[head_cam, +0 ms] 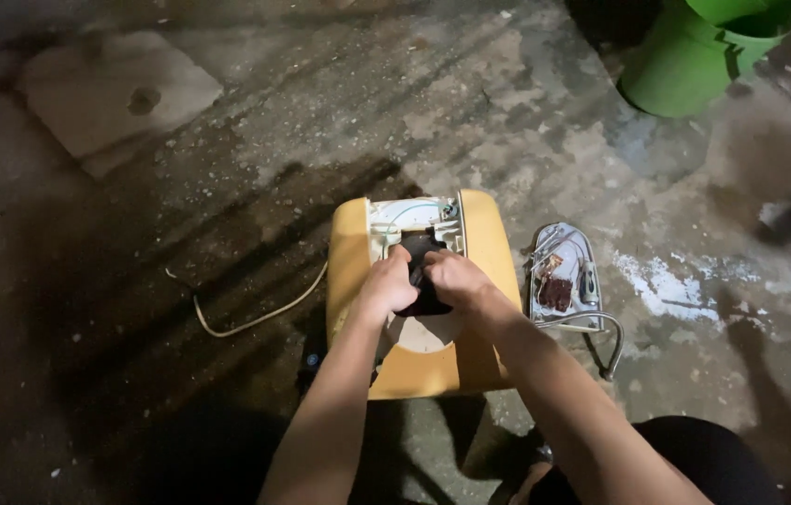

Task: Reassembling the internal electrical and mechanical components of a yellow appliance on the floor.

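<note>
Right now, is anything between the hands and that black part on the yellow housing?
Nothing visible: the left hand and right hand already grip the black part on the yellow housing.

A single head-worn camera looks steeply down and forward over the person's own forearms; the left hand [388,285] and right hand [451,278] sit near mid-frame, close to the lens, over the yellow box-shaped plastic housing [351,271]. The stained grey concrete floor [227,140] fills the view; the round green plastic bucket [685,70] marks the far top-right corner; no second view is given.
</note>
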